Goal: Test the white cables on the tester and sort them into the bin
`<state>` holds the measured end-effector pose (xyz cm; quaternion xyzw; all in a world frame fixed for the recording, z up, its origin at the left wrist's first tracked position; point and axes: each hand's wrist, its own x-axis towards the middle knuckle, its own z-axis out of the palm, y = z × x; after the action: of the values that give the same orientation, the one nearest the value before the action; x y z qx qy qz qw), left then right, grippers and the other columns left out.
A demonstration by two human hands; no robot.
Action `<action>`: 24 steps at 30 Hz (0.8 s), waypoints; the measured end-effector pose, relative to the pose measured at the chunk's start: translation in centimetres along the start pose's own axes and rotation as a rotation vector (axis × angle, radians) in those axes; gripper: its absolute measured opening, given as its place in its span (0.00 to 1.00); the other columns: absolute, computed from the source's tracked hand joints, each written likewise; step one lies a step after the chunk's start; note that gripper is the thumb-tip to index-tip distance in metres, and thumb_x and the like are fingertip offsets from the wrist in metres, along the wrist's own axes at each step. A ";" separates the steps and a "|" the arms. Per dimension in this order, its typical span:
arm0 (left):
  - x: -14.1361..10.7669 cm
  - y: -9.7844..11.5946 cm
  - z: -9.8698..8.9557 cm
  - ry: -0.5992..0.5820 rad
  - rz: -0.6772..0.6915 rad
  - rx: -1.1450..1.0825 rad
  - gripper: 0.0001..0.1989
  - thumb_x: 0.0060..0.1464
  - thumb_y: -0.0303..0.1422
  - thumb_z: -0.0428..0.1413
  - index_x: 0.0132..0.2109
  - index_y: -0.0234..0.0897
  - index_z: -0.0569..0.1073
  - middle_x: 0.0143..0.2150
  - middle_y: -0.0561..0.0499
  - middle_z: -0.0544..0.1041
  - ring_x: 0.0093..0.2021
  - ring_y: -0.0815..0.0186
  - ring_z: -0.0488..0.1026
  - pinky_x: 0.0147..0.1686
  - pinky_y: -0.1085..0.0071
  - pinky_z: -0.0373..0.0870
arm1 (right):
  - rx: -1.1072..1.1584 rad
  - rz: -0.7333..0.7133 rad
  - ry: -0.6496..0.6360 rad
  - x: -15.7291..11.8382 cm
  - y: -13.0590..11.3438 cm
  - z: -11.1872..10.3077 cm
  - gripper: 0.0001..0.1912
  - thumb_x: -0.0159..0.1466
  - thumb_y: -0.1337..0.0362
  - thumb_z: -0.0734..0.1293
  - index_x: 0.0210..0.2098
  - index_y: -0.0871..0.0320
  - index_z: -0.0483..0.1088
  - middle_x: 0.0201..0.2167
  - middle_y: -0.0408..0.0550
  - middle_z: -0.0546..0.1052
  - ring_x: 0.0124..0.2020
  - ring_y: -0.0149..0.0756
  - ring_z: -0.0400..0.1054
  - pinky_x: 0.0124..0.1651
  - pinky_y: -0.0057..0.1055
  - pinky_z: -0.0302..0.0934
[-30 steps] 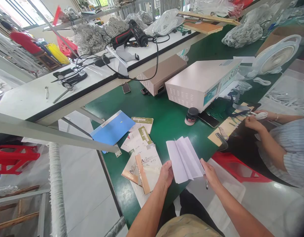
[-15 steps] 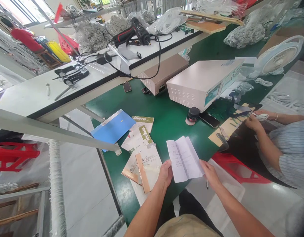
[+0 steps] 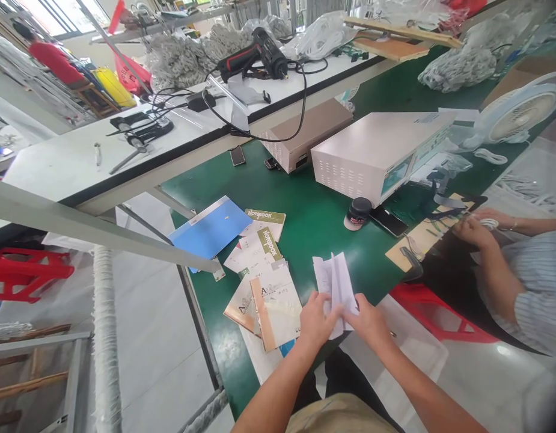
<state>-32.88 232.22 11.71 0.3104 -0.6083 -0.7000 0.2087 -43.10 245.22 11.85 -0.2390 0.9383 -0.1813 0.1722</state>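
Observation:
A folded white paper (image 3: 345, 279) with creases stands partly open over the green table's front edge. My left hand (image 3: 317, 317) is closed on its lower left side. Gripping the lower right side is my right hand (image 3: 366, 319), its thumb close to the left one. Behind the right hand, the tip of what looks like a pen (image 3: 393, 334) shows; how it is held is hidden. To the left lie several notebooks, among them one with an orange spine (image 3: 275, 304), and a blue folder (image 3: 211, 233).
Beyond the paper are a black cap-shaped item (image 3: 359, 211), a phone (image 3: 389, 221) and a beige metal instrument case (image 3: 377, 153). A raised shelf (image 3: 187, 141) carries a power tool (image 3: 257, 54). At right, a co-worker's hands (image 3: 476, 227) handle a white cable over a board.
Both hands have come closer together, and the paper, spread wider before, is now partly folded inward. The view has shifted slightly.

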 end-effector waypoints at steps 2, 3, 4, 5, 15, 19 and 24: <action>-0.1 -0.2 -0.2 0.052 -0.045 -0.019 0.07 0.37 0.33 0.67 0.26 0.41 0.76 0.28 0.50 0.67 0.31 0.62 0.64 0.40 0.68 0.60 | 0.009 -0.063 -0.018 -0.6 -0.8 0.0 0.15 0.56 0.49 0.66 0.34 0.53 0.63 0.27 0.44 0.73 0.29 0.42 0.66 0.27 0.31 0.46; -0.1 -0.4 -0.6 0.075 -0.064 -0.049 0.08 0.38 0.33 0.67 0.24 0.41 0.74 0.27 0.50 0.67 0.32 0.61 0.64 0.41 0.68 0.60 | 0.043 -0.089 -0.025 -0.7 -1.0 -0.1 0.14 0.56 0.50 0.65 0.34 0.53 0.63 0.26 0.43 0.72 0.28 0.41 0.65 0.28 0.31 0.47; 0.0 -0.6 -1.2 0.090 -0.078 -0.078 0.08 0.39 0.33 0.66 0.23 0.40 0.74 0.27 0.50 0.68 0.34 0.60 0.65 0.42 0.67 0.60 | 0.097 -0.108 -0.026 -0.7 -1.0 -0.2 0.13 0.57 0.50 0.64 0.33 0.52 0.63 0.26 0.43 0.72 0.28 0.40 0.65 0.28 0.31 0.49; 0.0 -0.9 -2.0 0.102 -0.085 -0.097 0.08 0.41 0.34 0.65 0.23 0.40 0.74 0.29 0.49 0.69 0.36 0.59 0.66 0.43 0.66 0.60 | 0.159 -0.117 -0.016 -0.5 -0.9 -0.4 0.13 0.57 0.50 0.63 0.33 0.52 0.63 0.25 0.42 0.71 0.27 0.39 0.64 0.29 0.31 0.51; 2.1 -4.7 -6.6 0.277 -0.279 -0.155 0.09 0.41 0.36 0.64 0.26 0.38 0.72 0.30 0.50 0.71 0.36 0.61 0.66 0.39 0.68 0.63 | 0.208 0.040 0.183 5.6 6.8 -2.1 0.27 0.51 0.49 0.62 0.44 0.61 0.64 0.37 0.56 0.71 0.42 0.50 0.65 0.45 0.42 0.60; 2.3 -5.7 -6.1 0.296 -0.318 -0.239 0.10 0.40 0.36 0.65 0.28 0.37 0.73 0.31 0.48 0.73 0.36 0.59 0.68 0.36 0.69 0.63 | 0.488 0.084 0.061 3.8 7.1 -2.8 0.26 0.53 0.51 0.62 0.48 0.58 0.65 0.41 0.55 0.72 0.40 0.46 0.67 0.40 0.40 0.63; 2.2 -5.2 -6.3 0.264 -0.300 -0.178 0.08 0.42 0.36 0.63 0.30 0.38 0.74 0.33 0.46 0.74 0.37 0.58 0.68 0.36 0.68 0.64 | 1.055 0.370 -0.317 -1.3 3.1 -2.6 0.28 0.51 0.50 0.72 0.49 0.53 0.69 0.32 0.47 0.73 0.30 0.37 0.65 0.28 0.29 0.62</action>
<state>-29.69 227.13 5.75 0.4669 -0.4586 -0.7274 0.2063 -44.30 249.04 13.11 0.0228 0.7099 -0.5533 0.4352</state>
